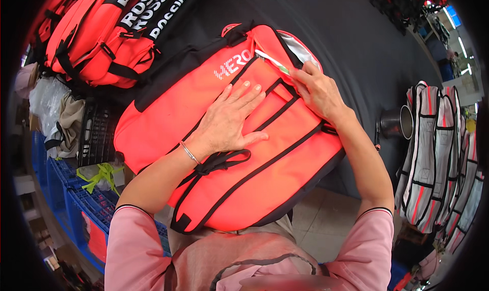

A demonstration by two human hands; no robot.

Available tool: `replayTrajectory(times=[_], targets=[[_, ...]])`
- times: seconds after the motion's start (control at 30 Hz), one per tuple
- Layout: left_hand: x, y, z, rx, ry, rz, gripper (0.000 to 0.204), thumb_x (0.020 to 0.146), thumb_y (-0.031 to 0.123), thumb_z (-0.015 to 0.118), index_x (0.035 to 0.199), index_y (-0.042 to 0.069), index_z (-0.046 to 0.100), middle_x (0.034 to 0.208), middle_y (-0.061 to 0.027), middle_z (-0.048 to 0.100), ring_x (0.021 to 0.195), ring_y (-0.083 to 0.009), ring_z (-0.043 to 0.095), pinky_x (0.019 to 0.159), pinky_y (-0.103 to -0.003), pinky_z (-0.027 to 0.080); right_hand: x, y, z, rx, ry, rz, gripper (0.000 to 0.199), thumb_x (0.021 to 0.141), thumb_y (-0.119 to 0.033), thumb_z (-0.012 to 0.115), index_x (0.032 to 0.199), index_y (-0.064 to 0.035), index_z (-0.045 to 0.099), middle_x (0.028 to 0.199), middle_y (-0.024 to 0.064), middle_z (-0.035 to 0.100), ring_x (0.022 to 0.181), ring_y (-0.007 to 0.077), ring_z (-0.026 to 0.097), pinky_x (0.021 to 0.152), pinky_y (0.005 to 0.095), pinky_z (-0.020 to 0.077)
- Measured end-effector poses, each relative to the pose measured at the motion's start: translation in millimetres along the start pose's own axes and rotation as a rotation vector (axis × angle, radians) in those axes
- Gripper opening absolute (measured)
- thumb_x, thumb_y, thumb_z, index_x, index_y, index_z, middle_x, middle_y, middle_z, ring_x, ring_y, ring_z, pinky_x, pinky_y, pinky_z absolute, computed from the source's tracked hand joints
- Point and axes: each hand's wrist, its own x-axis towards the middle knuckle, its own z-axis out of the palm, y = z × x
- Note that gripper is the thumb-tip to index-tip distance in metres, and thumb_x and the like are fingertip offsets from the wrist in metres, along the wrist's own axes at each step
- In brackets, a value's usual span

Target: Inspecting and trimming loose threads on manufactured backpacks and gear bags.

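A large coral-red backpack (300,161) with black piping and straps lies across the dark table in front of me and over my lap. My left hand (229,117) rests flat on its front panel, fingers spread, holding nothing. Near the bag's upper end, my right hand (317,89) is closed around a slim white-and-green stick (272,61). That stick's far tip lies against the red fabric beside a black seam; its exact kind is too small to tell. A black strap with a loop (224,162) lies just below my left wrist.
More red bags (102,41) are stacked at the far left. Below them stand a black crate (97,133) and blue plastic crates (91,204). At the right are a dark metal cup (397,123) and stacked grey panels (428,153) with black edging. Black cloth (326,21) covers the table.
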Motion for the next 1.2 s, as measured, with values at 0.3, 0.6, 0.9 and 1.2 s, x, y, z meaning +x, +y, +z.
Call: replayTrajectory(times=[0.3, 0.6, 0.9, 1.2], targets=[[-3.6, -1.4, 0.0, 0.010, 0.010, 0.004, 0.087, 0.085, 0.065, 0.055, 0.144, 0.004, 0.040, 0.151, -0.0130, 0.037, 0.144, -0.0301, 0.025, 0.118, -0.048, 0.020, 7.9, -14.2, 0.9, -0.040, 0.001, 0.021, 0.017, 0.085, -0.004, 0.064, 0.102, -0.0048, 0.065, 0.089, 0.0110, 0.055, 0.078, 0.0324, 0.061, 0.065, 0.0411, 0.0508], [-1.9, 0.0, 0.1, -0.005, 0.019, 0.000, 0.085, 0.084, 0.063, 0.057, 0.144, 0.004, 0.041, 0.151, -0.0121, 0.039, 0.144, -0.0301, 0.027, 0.118, -0.047, 0.020, 10.7, -9.0, 0.9, -0.027, -0.013, 0.026, 0.014, 0.087, -0.007, 0.063, 0.100, -0.0038, 0.064, 0.088, 0.0117, 0.054, 0.074, 0.0323, 0.060, 0.065, 0.0397, 0.0503], [-4.7, -1.2, -3.8, -0.020, 0.013, -0.030, 0.085, 0.082, 0.060, 0.063, 0.144, 0.006, 0.042, 0.149, -0.0116, 0.041, 0.144, -0.0289, 0.027, 0.118, -0.047, 0.020, -73.7, -12.9, -83.9, -0.131, -0.268, 0.104, 0.018, 0.087, -0.012, 0.062, 0.104, -0.0062, 0.064, 0.089, 0.0100, 0.054, 0.071, 0.0314, 0.061, 0.059, 0.0418, 0.0490], [0.7, 0.2, 1.3, -0.026, 0.019, 0.030, 0.085, 0.079, 0.057, 0.068, 0.143, 0.005, 0.043, 0.149, -0.0121, 0.041, 0.143, -0.0296, 0.029, 0.117, -0.048, 0.020, -72.7, -3.5, -65.5, -0.165, -0.188, 0.063, 0.013, 0.083, -0.007, 0.063, 0.096, -0.0042, 0.063, 0.087, 0.0121, 0.052, 0.069, 0.0347, 0.058, 0.059, 0.0431, 0.0463]])
